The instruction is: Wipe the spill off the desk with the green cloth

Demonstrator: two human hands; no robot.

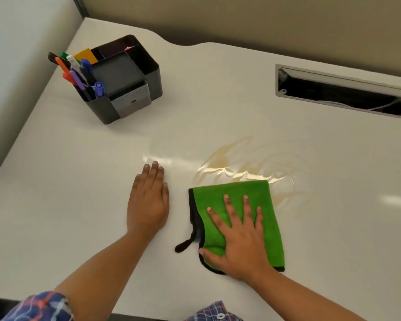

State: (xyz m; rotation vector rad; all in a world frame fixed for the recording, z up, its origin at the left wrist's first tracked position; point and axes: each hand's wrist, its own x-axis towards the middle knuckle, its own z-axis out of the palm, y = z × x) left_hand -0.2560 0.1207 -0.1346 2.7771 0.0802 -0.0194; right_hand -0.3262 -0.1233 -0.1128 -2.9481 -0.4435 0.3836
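A brownish, smeared spill (245, 165) spreads over the middle of the white desk (79, 205), with wet streaks that shine. The green cloth (266, 205), black-edged with a small black loop at its left, lies flat just in front of the spill; its far edge touches the wet streaks. My right hand (239, 237) rests palm-down on the cloth with fingers spread. My left hand (148, 200) lies flat on the bare desk to the left of the cloth, fingers together, holding nothing.
A black desk organiser (134, 98) with several coloured markers stands at the back left. A rectangular cable slot (343, 93) is cut into the desk at the back right. Partition walls close the back and left sides.
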